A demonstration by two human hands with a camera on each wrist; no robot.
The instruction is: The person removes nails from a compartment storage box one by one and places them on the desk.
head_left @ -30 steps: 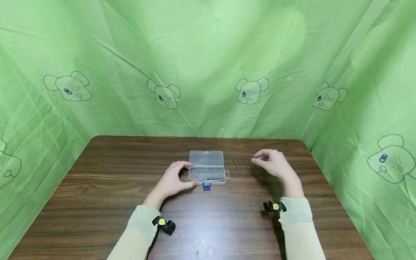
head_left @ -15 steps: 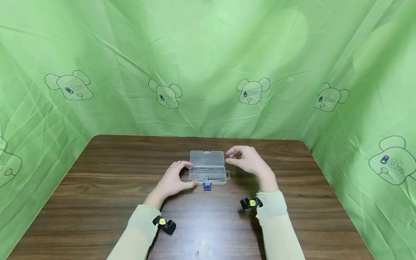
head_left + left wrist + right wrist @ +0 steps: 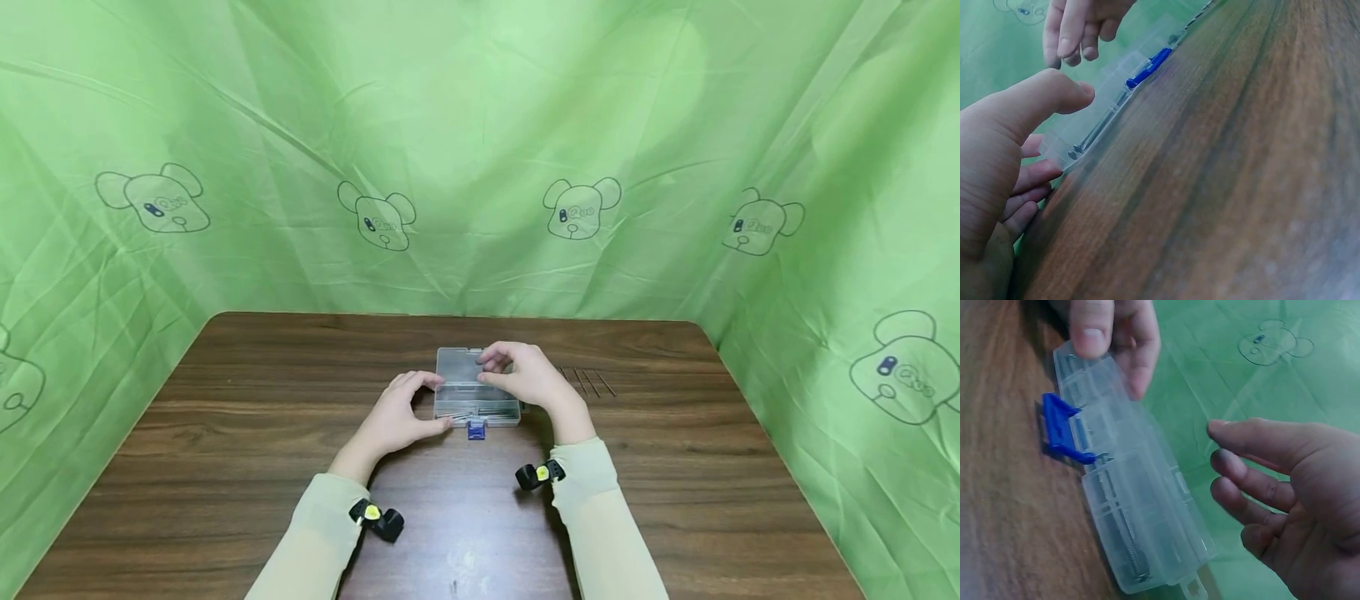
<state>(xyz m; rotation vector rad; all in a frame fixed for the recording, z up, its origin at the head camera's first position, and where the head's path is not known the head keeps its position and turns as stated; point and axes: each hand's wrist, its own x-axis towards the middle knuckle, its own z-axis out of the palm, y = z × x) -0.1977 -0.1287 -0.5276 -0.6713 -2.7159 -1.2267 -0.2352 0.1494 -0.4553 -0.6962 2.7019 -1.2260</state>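
A clear plastic parts box (image 3: 450, 398) lies on the table with its lid (image 3: 454, 365) folded back and its blue latch (image 3: 476, 431) hanging down in front. Long metal screws (image 3: 1125, 534) lie in its front compartments. My left hand (image 3: 397, 417) grips the box's left end, thumb at the front edge and fingers toward the back. Over the raised lid and rear of the box hovers my right hand (image 3: 528, 381); its thumb and fingers are loosely bent, with nothing seen between them. Right of it, several thin screws (image 3: 592, 383) lie side by side on the table, some possibly hidden behind the hand.
The brown wood-grain table (image 3: 247, 400) reaches back to a green cloth (image 3: 480, 283) with printed bear outlines. A clear hanging tab (image 3: 1194, 587) sticks out from the box's right end.
My right hand has moved left from the row of screws to above the box. One more screw shows at the row's right end. My left hand stays on the box.
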